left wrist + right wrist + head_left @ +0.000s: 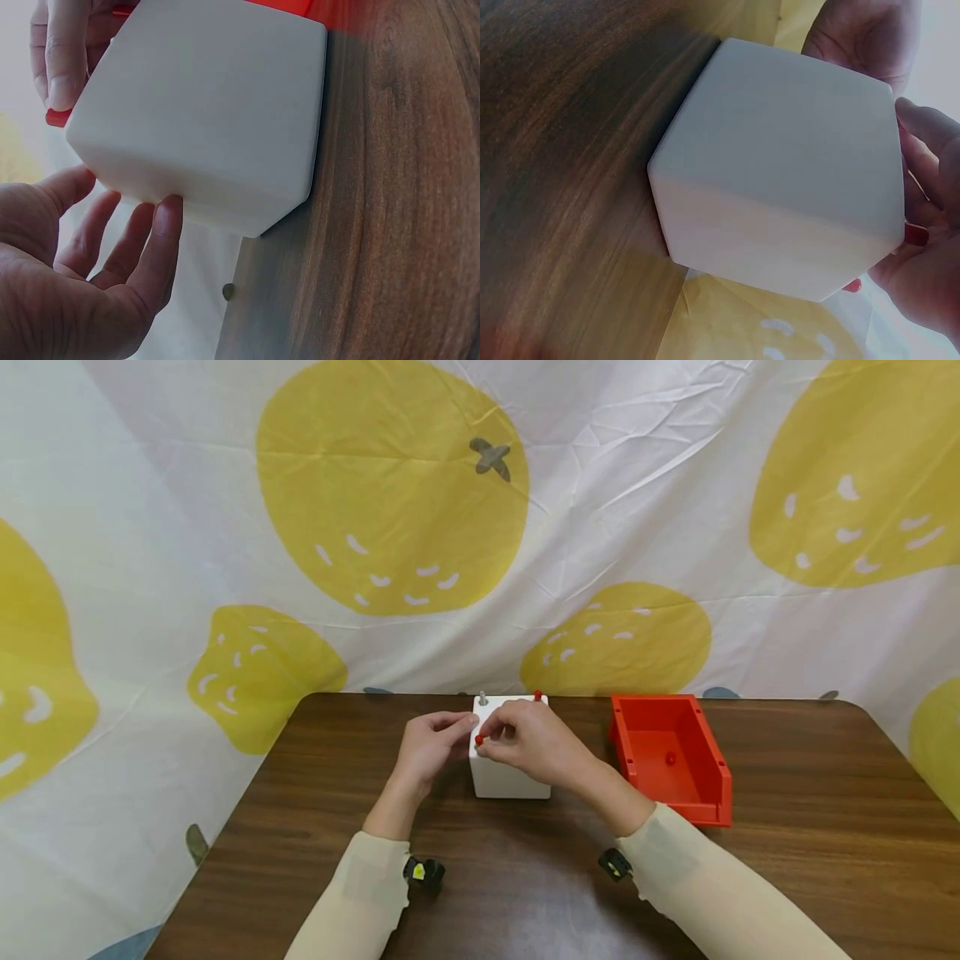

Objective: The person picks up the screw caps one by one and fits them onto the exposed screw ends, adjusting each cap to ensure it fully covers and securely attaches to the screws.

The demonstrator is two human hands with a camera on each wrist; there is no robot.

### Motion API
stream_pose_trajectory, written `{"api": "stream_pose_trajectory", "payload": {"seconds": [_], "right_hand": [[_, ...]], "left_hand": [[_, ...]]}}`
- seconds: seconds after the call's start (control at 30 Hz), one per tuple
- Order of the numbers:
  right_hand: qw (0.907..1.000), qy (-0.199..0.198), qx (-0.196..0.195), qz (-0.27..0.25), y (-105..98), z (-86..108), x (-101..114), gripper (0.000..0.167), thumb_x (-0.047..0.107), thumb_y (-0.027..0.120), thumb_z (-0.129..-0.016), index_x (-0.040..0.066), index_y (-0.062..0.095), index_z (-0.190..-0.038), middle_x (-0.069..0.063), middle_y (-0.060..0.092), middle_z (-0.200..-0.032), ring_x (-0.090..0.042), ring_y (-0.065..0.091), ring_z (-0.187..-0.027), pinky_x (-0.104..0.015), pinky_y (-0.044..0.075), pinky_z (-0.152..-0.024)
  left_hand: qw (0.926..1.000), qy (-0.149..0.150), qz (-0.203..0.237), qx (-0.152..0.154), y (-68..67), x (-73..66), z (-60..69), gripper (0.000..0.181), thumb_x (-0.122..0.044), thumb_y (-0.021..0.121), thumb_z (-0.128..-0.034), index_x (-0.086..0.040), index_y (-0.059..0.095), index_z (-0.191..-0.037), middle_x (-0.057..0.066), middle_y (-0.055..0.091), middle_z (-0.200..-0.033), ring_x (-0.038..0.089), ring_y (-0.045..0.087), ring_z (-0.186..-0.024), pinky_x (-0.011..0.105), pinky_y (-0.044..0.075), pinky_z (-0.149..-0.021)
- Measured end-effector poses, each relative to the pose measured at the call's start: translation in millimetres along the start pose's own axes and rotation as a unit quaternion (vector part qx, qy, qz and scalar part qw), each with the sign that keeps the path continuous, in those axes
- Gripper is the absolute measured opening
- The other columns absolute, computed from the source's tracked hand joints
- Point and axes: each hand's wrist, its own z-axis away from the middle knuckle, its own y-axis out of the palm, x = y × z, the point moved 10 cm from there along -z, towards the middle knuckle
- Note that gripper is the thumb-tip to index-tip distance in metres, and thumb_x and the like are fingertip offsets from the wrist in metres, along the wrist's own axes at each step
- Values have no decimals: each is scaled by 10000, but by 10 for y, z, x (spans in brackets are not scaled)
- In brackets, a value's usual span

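A white box (512, 777) stands on the table, with a bare metal post (482, 698) at its back left corner and a red cap (537, 695) at the back right. My right hand (536, 739) pinches another small red cap (478, 740) at the front left corner of the top. The left wrist view shows that red cap (58, 118) under a fingertip, sticking out past the edge. My left hand (437, 745) rests its fingertips on the box's left side, fingers (161, 240) extended, thumb near the top edge. The right hand hides part of the box top.
An open red bin (716, 785) stands to the right of the box, with a small red piece (671, 758) on its floor. The brown wooden table (300, 827) ends at a white cloth (150, 527) printed with yellow fruit.
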Motion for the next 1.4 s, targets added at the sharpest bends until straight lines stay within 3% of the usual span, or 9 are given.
{"api": "stream_pose_trajectory", "payload": {"seconds": [0.2, 0.47, 0.7, 0.9, 1.17, 1.4], "right_hand": [[9996, 222, -106, 149, -106, 62, -29, 169, 189, 893, -868, 127, 802, -996, 86, 702, -873, -146, 625, -845, -308, 558, -759], [9989, 354, -249, 195, -319, 163, -75, 237, 218, 892, -888, 94, 802, -1068, 21, 740, -988, -191, 642, -919, -442, 599, -849], [9981, 416, -332, 313, -558, 306, -105, 245, 207, 888, -894, 92, 795, -1090, 20, 733, -1000, -186, 644, -891, -401, 597, -800], [9970, 673, -262, 265, -720, 435, -208, 261, 191, 885, -900, 90, 787, -1120, -1, 736, -1039, -195, 663, -908, -414, 614, -834], [9940, 835, -206, 671, -979, 605, -323, 219, 197, 860, -927, 139, 772, -1119, 42, 706, -1000, -180, 628, -926, -401, 566, -814], [9886, 1092, -17, 1039, -1174, 718, -439, 220, 208, 833, -952, 122, 761, -1142, 21, 700, -996, -211, 637, -949, -399, 552, -836]], "left_hand": [[10000, -35, 1, -18, -5, 4, 0, 292, -212, 811, -977, 15, 787, -1159, 139, 767, -1083, 273, 753, -968, 402, 651, -829], [9999, -125, -58, -34, 2, 8, 9, 302, -226, 820, -969, -4, 790, -1171, 135, 762, -1123, 284, 747, -990, 434, 644, -868], [9996, -138, -205, -106, -13, -2, 12, 322, -255, 826, -965, -13, 792, -1175, 131, 752, -1150, 272, 736, -983, 470, 630, -908], [9994, -212, -248, -142, -34, 1, 23, 323, -261, 831, -961, -26, 792, -1179, 124, 748, -1166, 266, 729, -992, 502, 610, -950], [9993, -204, -269, -146, -38, 10, 14, 333, -271, 831, -960, -26, 793, -1183, 123, 749, -1171, 219, 732, -957, 494, 612, -949], [9994, -197, -266, -136, -35, 10, 19, 318, -259, 827, -964, -30, 797, -1183, 120, 751, -1179, 232, 728, -983, 529, 591, -979]]}}
